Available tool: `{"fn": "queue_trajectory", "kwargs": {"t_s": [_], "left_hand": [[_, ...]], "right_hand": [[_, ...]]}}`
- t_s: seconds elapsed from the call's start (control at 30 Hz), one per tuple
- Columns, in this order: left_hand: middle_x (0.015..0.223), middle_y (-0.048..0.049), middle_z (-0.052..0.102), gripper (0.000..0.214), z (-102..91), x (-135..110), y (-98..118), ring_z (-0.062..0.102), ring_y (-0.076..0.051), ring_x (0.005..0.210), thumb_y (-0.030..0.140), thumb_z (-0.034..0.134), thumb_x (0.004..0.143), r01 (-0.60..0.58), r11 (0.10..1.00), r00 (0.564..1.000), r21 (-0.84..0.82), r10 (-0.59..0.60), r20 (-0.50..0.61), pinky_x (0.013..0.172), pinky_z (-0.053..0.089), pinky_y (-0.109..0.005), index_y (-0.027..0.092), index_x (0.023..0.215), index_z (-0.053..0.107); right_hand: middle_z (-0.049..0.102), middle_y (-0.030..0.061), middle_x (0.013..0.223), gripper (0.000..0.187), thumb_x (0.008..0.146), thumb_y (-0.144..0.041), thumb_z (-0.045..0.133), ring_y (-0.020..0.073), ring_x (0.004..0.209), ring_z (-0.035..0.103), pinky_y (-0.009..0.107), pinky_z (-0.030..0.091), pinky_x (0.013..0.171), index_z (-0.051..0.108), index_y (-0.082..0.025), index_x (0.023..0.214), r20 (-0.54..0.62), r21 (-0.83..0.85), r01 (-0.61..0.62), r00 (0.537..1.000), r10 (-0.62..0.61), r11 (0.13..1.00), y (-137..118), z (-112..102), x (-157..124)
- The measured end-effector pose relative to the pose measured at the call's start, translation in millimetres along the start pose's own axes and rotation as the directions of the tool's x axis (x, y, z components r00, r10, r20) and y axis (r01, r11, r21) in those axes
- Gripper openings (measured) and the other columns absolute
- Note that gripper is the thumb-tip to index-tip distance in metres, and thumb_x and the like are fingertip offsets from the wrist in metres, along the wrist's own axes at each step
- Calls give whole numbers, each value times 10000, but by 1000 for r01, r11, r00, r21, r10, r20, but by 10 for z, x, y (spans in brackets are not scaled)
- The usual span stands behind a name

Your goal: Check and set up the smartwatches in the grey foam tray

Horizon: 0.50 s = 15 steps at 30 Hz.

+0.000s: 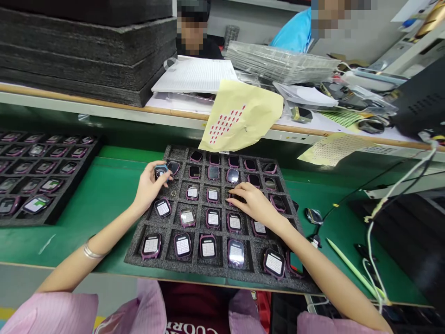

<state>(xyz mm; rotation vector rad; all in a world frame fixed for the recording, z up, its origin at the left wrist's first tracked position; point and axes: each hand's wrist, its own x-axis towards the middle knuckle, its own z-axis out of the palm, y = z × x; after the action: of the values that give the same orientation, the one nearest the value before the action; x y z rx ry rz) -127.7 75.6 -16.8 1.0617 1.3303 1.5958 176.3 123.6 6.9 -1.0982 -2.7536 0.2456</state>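
A black foam tray [222, 274] divided into cells lies in front of me, holding several purple-rimmed smartwatches without straps. Some watch faces are dark; others, like the near-left watch [151, 245], show a white screen with a grid. Over the tray's far-left corner, my left hand [153, 178] grips a smartwatch with a bluish rim [161, 171] between thumb and fingers. My right hand [253, 202] reaches into a cell right of the tray's middle, thumb and fingers closed around a smartwatch [237, 196] that they mostly cover.
Another foam tray of watches [59, 204] lies at left. At right are a loose watch [314, 215], a light green pen-like stick [351, 266] and hanging cables [370, 232]. Foam stacks [86, 60] and papers [198, 74] crowd the shelf, with yellow sheets [243, 116] overhanging. Two people are beyond.
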Motion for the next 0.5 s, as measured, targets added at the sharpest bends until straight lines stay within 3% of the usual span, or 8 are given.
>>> {"fn": "queue_trajectory", "kwargs": {"t_s": [0.13,0.33,0.5], "left_hand": [[858,-35,624,402,36,-168,38,632,-155,718,271,708,732,59,996,992,67,-66,103,529,479,-218,157,1078,539],[872,-19,618,401,-78,-407,92,623,-144,697,306,677,768,124,986,985,114,-136,103,564,473,-231,181,1118,526],[773,-5,631,426,-135,-367,114,567,-116,583,312,700,745,190,976,977,102,-198,75,541,433,-222,170,1116,544]], "right_hand": [[622,131,925,218,884,-275,629,288,875,619,418,517,806,668,-106,1015,-32,38,-96,995,97,995,-66,34,-75],[602,115,963,193,883,-230,613,277,868,644,410,533,807,640,-141,1053,-32,92,-161,986,164,983,-281,57,-279],[588,112,1002,322,851,-220,640,281,910,627,418,531,812,597,-159,1164,-3,236,-187,981,193,954,-265,22,-350]]}}
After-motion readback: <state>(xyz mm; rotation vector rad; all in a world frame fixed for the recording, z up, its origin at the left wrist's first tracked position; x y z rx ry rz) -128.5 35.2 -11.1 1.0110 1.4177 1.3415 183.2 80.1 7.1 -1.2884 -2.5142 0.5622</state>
